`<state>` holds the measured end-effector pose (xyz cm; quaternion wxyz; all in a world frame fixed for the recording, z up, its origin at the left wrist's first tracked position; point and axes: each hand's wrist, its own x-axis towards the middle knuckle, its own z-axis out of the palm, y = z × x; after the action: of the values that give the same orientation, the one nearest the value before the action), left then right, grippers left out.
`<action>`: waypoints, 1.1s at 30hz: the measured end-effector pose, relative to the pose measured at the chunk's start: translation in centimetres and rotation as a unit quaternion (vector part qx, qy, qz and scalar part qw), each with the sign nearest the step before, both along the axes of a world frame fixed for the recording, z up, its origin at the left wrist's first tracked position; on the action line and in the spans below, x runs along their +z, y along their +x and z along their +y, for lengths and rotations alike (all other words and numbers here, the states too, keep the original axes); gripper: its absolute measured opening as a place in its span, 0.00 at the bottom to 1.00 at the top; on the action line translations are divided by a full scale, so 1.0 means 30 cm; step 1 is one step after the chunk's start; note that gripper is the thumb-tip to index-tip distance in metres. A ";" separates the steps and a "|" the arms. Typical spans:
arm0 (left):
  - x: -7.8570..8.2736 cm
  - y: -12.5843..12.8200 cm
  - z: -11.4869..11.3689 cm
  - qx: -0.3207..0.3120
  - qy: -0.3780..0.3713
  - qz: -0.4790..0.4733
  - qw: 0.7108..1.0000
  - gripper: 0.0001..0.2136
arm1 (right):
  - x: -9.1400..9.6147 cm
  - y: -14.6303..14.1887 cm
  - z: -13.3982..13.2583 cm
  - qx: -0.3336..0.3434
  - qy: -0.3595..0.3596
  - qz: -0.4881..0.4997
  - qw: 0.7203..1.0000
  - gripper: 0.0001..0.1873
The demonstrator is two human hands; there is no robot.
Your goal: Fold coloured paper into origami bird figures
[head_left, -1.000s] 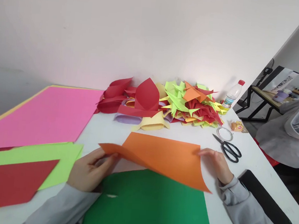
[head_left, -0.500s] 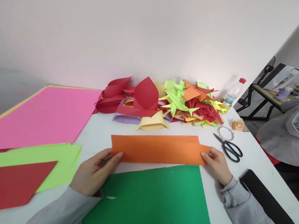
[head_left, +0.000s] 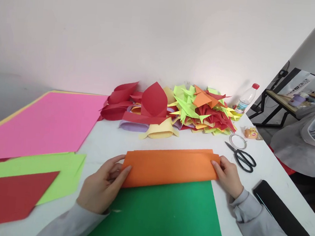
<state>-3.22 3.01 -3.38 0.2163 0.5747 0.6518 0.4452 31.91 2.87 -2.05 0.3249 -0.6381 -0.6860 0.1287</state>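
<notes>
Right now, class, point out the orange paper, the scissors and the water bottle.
orange paper [head_left: 169, 167], head view, middle of the folded sheet.
scissors [head_left: 237, 153], head view, near the pivot.
water bottle [head_left: 245, 100], head view, clear body.

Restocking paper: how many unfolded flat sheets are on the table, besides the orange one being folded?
4: pink sheet far left, lime sheet nearer, red sheet overlapping it, green sheet nearest the camera. A yellow edge beneath the pink hints at more hidden.

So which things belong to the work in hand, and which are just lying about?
In hand: folded orange sheet, held by left hand and right hand.
Lying about: green sheet, scissors, tape roll, water bottle, folded paper pile, pink sheet.
</notes>
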 end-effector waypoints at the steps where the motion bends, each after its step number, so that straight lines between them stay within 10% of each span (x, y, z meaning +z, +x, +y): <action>1: -0.001 0.000 -0.001 0.005 -0.001 0.027 1.000 0.23 | -0.001 0.001 0.001 0.005 -0.005 -0.023 1.000 0.18; 11: 0.026 0.000 -0.002 -0.007 0.077 0.203 0.976 0.19 | 0.009 -0.013 -0.001 -0.019 -0.054 -0.032 0.998 0.21; 17: 0.070 0.071 -0.045 -0.151 0.369 0.403 0.824 0.14 | -0.007 -0.018 0.015 -0.025 -0.050 -0.071 0.996 0.20; 26: -0.063 0.175 -0.062 -0.227 0.210 0.471 0.827 0.22 | 0.007 -0.026 0.003 -0.042 -0.034 0.023 0.998 0.25; 33: -0.031 0.165 -0.001 -0.223 0.139 0.495 0.828 0.24 | 0.004 -0.020 -0.009 -0.019 -0.026 0.120 0.992 0.25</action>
<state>1.73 2.97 -4.32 -0.1240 0.8717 0.4569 0.1268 31.31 2.59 -1.91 0.3905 -0.6391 -0.6265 0.2157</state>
